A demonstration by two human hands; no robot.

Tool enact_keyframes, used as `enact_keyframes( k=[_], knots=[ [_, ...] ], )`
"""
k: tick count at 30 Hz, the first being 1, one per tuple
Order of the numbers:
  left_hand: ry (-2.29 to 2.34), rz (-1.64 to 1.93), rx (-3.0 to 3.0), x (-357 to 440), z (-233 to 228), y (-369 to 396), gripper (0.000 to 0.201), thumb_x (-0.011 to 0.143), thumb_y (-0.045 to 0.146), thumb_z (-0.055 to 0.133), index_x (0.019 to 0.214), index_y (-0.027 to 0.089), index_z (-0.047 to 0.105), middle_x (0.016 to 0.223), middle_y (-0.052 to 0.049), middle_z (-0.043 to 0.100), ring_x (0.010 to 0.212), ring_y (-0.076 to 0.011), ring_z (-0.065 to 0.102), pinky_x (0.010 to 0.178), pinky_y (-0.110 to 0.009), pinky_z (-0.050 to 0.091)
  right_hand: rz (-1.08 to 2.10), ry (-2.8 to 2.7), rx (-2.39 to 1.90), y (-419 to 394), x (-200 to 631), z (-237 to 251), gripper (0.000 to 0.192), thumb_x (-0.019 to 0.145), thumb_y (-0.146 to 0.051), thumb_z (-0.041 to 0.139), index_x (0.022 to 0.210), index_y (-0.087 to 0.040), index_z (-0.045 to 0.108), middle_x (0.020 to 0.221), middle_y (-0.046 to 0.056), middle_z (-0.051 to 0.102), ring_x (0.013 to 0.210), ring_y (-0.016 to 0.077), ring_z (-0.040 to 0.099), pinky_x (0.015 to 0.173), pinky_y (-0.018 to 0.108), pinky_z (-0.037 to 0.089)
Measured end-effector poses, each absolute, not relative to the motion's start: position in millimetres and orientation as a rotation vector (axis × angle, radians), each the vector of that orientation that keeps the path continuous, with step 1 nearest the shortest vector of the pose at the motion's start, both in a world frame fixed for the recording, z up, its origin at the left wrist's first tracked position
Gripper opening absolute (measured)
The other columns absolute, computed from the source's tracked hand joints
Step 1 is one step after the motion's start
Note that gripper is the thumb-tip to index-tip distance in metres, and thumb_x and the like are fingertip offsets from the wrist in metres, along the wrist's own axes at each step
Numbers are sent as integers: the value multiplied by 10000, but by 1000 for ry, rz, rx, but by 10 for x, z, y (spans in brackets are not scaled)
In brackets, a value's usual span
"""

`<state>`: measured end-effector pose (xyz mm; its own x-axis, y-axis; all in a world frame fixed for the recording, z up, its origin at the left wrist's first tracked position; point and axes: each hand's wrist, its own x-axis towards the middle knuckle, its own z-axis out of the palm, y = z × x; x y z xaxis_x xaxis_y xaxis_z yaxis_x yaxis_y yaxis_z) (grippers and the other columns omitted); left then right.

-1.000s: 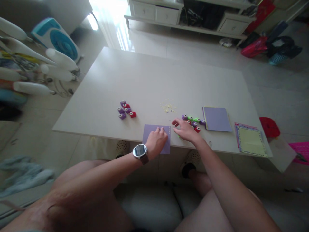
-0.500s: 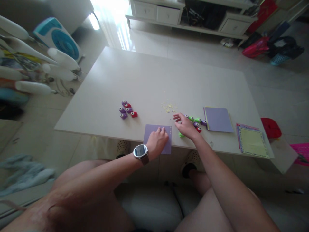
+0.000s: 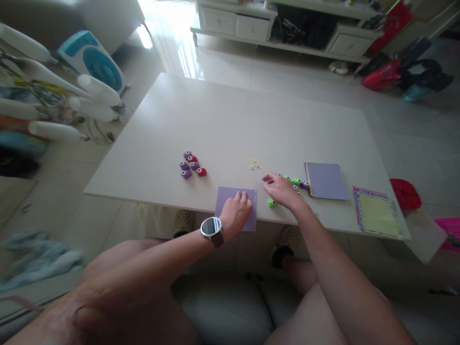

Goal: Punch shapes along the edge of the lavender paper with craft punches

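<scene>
Left hand (image 3: 236, 211) flat on purple sheet (image 3: 230, 193), right hand (image 3: 281, 189) curved beside it

The left hand, with a round metal watch (image 3: 212, 227) at its wrist, rests its fingertips on the smooth square sheet; its palm side is hidden, so I cannot tell how far it is open. Small pale spots (image 3: 255, 195) line the sheet's edge, right of these fingers. The right hand is half open, thumb apart from fingers, with nothing visible in it. Just below it is a green rounded piece (image 3: 272, 203); to its right lie similar plastic-looking pieces (image 3: 296, 181), with eye-like tops, then a flat purple stack (image 3: 327, 181). Beyond the left hand, leftward, is another cluster (image 3: 194, 166), purple and red. Farther forward, thin yellow bits (image 3: 253, 163) scatter on the glossy white table (image 3: 251, 115).
</scene>
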<state>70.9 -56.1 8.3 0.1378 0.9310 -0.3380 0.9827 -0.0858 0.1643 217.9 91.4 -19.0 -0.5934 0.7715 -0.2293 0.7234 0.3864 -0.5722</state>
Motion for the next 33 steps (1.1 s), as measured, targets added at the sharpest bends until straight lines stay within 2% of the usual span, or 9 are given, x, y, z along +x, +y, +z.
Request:
enact_keyframes(
  k=[2,5,9,16,21,24,26,29,33],
  knots=[
    [1846,-219,2069,709,91,-557,403,998,23,381,1310,36,637,1435,-260,580,1298,-311,586,881,-391,578,998,-2724,-1342,916,2246,-130,233,851,-143,686,1082,-166,696,1143,103,722,1010,238,676,933,331,512],
    [1841,-191,2100,698,53,-550,418,1002,55,409,1376,44,597,1499,-251,541,1350,-318,545,957,-420,544,1019,-2940,-1254,893,2332,-94,294,746,-88,769,1020,-168,700,1093,92,723,991,238,668,864,291,505],
    [1846,-98,2133,671,-90,-537,471,989,125,486,1455,74,524,1574,-222,471,1413,-318,480,992,-424,526,964,-3014,-1296,856,2378,-129,301,729,43,649,943,-164,694,967,77,713,891,212,661,747,255,469],
    [1819,136,2123,594,-208,-466,502,949,190,588,1442,133,511,1558,-178,484,1445,-286,448,981,-383,551,891,-2914,-1349,896,2390,-58,216,752,9,667,872,-170,677,874,62,703,806,194,634,708,253,438],
    [1666,530,1864,476,-88,-283,537,891,214,731,1390,159,542,1364,-145,646,1253,-280,621,1011,-411,551,1287,-2558,-1260,821,2281,67,145,859,-114,650,982,-189,650,921,33,707,840,171,670,761,252,511],
    [1461,808,1534,418,-51,-160,493,863,185,776,1306,161,563,1226,-113,715,1050,-204,709,890,-331,585,1520,-2284,-1147,743,2179,84,171,861,-213,683,1014,-200,610,1001,38,697,881,174,688,762,266,552],
    [1406,906,1385,387,-45,-105,423,870,166,761,1254,156,583,1094,-87,746,946,-177,722,813,-296,583,1581,-2116,-1117,705,2126,67,258,840,-325,742,995,-208,573,1048,44,680,901,189,697,741,280,570],
    [1455,912,1392,320,-27,-72,400,852,178,774,1226,160,636,903,-33,719,835,-162,690,755,-281,560,1613,-1965,-1103,686,2086,24,391,809,-471,785,977,-217,541,1073,50,667,945,213,703,753,307,586],
    [1645,760,1633,130,51,-78,293,811,169,786,1101,197,749,996,-43,658,827,-152,633,798,-299,540,1478,-1969,-1165,714,2087,-22,327,855,-466,721,1008,-215,579,1062,67,683,981,220,688,791,322,580]
  ],
)
